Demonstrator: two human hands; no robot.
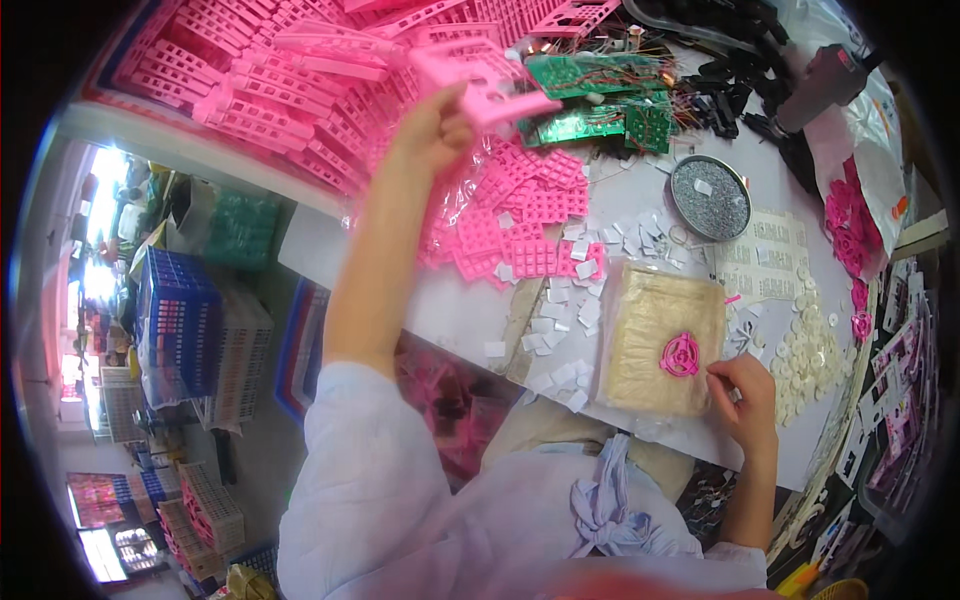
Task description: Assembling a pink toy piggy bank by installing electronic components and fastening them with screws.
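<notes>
My left hand point(436, 128) is stretched far out over the table, its fingers closed on the edge of a pink plastic casing point(488, 82) with cut-outs. The casing is slightly blurred and hangs beside the green circuit boards point(590, 122). My right hand point(744, 396) rests at the right edge of a beige pad point(650, 320) wrapped in clear film. Its fingers are curled in, and whatever they may hold is hidden. Close to those fingertips, a round magenta plastic piece point(680, 355) with an openwork pattern lies on the pad.
Many pink casings point(270, 100) fill a bin at the far left. Pink keypad pieces point(535, 205) and white squares point(560, 320) lie mid-table. A round tin of small grey parts point(710, 197), cream discs point(812, 350) and an upright grey tool point(822, 88) are at the right.
</notes>
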